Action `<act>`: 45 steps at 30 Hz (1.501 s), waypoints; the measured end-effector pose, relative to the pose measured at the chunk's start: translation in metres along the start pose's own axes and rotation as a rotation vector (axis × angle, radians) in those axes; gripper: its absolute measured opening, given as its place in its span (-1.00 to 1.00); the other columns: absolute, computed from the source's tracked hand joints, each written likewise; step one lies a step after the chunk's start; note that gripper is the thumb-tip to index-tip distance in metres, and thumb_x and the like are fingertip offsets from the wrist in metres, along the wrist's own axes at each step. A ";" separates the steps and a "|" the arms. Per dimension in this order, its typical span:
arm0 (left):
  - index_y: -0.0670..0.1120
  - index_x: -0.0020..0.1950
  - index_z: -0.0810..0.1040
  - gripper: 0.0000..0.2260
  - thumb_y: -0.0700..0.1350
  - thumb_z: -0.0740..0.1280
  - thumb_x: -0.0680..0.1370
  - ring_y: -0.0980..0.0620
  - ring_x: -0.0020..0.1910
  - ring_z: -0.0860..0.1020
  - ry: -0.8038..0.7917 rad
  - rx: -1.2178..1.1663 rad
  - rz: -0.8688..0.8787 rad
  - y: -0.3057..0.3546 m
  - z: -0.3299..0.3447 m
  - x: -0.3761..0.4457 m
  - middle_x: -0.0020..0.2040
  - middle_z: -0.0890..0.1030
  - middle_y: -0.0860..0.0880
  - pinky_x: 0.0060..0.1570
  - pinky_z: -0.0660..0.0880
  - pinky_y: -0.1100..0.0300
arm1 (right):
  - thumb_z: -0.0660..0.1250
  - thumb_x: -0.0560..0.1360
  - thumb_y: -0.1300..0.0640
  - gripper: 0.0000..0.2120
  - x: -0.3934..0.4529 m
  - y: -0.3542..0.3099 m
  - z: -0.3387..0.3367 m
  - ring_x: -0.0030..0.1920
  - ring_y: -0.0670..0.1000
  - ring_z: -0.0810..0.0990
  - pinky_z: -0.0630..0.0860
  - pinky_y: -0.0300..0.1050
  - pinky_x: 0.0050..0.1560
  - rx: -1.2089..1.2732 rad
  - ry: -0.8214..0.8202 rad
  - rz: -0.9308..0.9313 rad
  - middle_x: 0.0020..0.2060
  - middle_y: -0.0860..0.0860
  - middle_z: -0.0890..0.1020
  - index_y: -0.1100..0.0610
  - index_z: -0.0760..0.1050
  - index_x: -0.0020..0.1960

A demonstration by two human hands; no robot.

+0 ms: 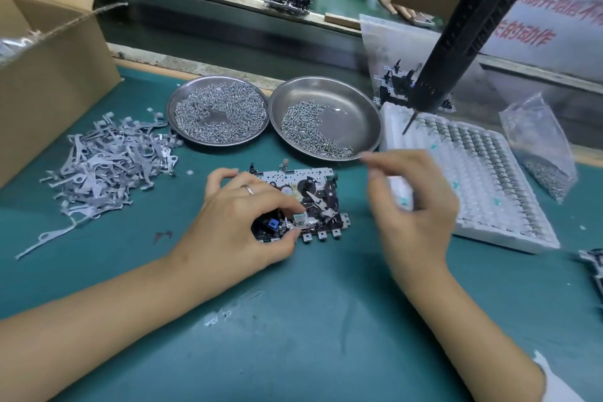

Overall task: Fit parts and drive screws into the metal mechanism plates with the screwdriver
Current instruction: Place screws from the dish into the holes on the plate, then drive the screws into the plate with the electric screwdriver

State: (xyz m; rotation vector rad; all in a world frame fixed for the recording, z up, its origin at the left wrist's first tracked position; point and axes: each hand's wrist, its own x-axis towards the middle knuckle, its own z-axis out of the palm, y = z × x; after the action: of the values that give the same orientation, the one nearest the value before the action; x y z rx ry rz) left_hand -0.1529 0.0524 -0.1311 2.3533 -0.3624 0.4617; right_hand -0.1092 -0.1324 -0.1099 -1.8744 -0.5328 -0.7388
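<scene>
Fingers (295, 206) of the left hand (241, 215) pinching a small metal part onto the mechanism plate (313, 192), right hand (414, 206) hovering beside it.

Left thumb and forefinger press the part at the plate's near edge, probably to seat it before screwing; the plate lies mid-worktop (293, 320). Right fingers are loosely curled and blurred; whether they hold anything cannot be told. Screw dish (326, 117) and spring dish (218, 109) sit just beyond, within reach. The hanging screwdriver (456, 42) waits far right.
</scene>
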 end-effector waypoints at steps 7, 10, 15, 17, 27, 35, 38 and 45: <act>0.07 -0.13 0.67 -0.74 0.16 0.31 0.33 0.23 -0.10 0.46 0.023 -0.050 0.018 -0.004 0.002 0.000 -0.20 0.61 0.23 0.24 0.17 0.10 | 0.42 0.45 0.05 -0.28 0.080 -0.013 -0.015 0.03 -0.14 0.55 0.48 -0.18 0.13 0.076 0.232 0.236 0.01 -0.15 0.54 0.04 0.11 0.48; 0.07 -0.14 0.67 -0.74 0.16 0.31 0.33 0.24 -0.11 0.45 0.032 -0.056 0.029 -0.005 0.003 0.001 -0.22 0.62 0.22 0.22 0.18 0.11 | 0.39 0.48 0.09 -0.30 0.097 -0.022 -0.005 -0.03 -0.11 0.59 0.51 -0.25 0.03 0.147 0.215 0.221 0.01 -0.05 0.58 0.05 0.07 0.49; 0.07 -0.13 0.69 -0.79 0.11 0.39 0.31 0.24 -0.11 0.45 0.037 -0.085 0.019 -0.003 0.003 0.002 -0.22 0.63 0.20 0.21 0.18 0.14 | 0.33 0.51 0.15 -0.46 0.092 -0.037 0.014 -0.33 0.05 0.52 0.53 -0.11 -0.30 0.297 0.210 0.179 -0.21 0.11 0.52 0.06 0.20 0.41; 0.06 -0.12 0.69 -0.81 0.03 0.45 0.29 0.22 -0.11 0.45 0.037 -0.084 0.006 -0.002 0.002 0.002 -0.22 0.64 0.19 0.23 0.18 0.10 | 0.33 0.48 0.20 -0.61 0.083 -0.041 0.019 -0.46 0.05 0.45 0.45 -0.18 -0.40 0.433 0.166 0.175 -0.32 0.11 0.46 0.01 0.30 0.25; 0.04 -0.14 0.68 -0.84 -0.01 0.46 0.30 0.19 -0.12 0.46 0.032 -0.062 0.017 -0.004 0.000 0.001 -0.20 0.62 0.23 0.21 0.20 0.06 | 0.30 0.37 0.24 -0.69 0.034 -0.051 0.049 -0.57 0.02 0.37 0.37 -0.23 -0.46 0.804 0.009 0.249 -0.47 -0.01 0.44 0.11 0.23 0.00; 0.01 -0.17 0.67 -0.85 -0.03 0.47 0.29 0.14 -0.14 0.49 0.047 -0.039 0.036 -0.003 0.001 0.001 -0.21 0.61 0.22 0.17 0.24 0.02 | 0.30 0.35 0.22 -0.71 0.026 -0.053 0.054 -0.58 0.01 0.37 0.36 -0.23 -0.46 0.825 0.052 0.289 -0.47 0.01 0.42 0.11 0.23 -0.04; 0.01 -0.18 0.67 -0.86 -0.02 0.47 0.29 0.17 -0.14 0.47 0.052 -0.048 0.035 -0.003 0.001 0.002 -0.21 0.56 0.27 0.17 0.25 0.01 | 0.30 0.36 0.22 -0.72 0.026 -0.054 0.054 -0.58 0.01 0.36 0.36 -0.23 -0.46 0.828 0.056 0.286 -0.48 -0.01 0.43 0.14 0.23 -0.04; 0.02 -0.18 0.66 -0.83 0.06 0.38 0.33 0.12 -0.16 0.50 0.048 -0.056 0.034 -0.002 0.000 0.002 -0.20 0.58 0.25 0.17 0.23 0.03 | 0.30 0.35 0.22 -0.68 0.025 -0.056 0.055 -0.59 0.02 0.37 0.36 -0.23 -0.47 0.844 0.072 0.288 -0.47 0.02 0.41 0.21 0.22 -0.01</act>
State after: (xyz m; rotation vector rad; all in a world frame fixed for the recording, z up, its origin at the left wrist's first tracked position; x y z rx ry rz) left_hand -0.1504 0.0535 -0.1315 2.2810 -0.3883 0.5170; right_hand -0.1140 -0.0586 -0.0729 -1.0947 -0.4220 -0.3034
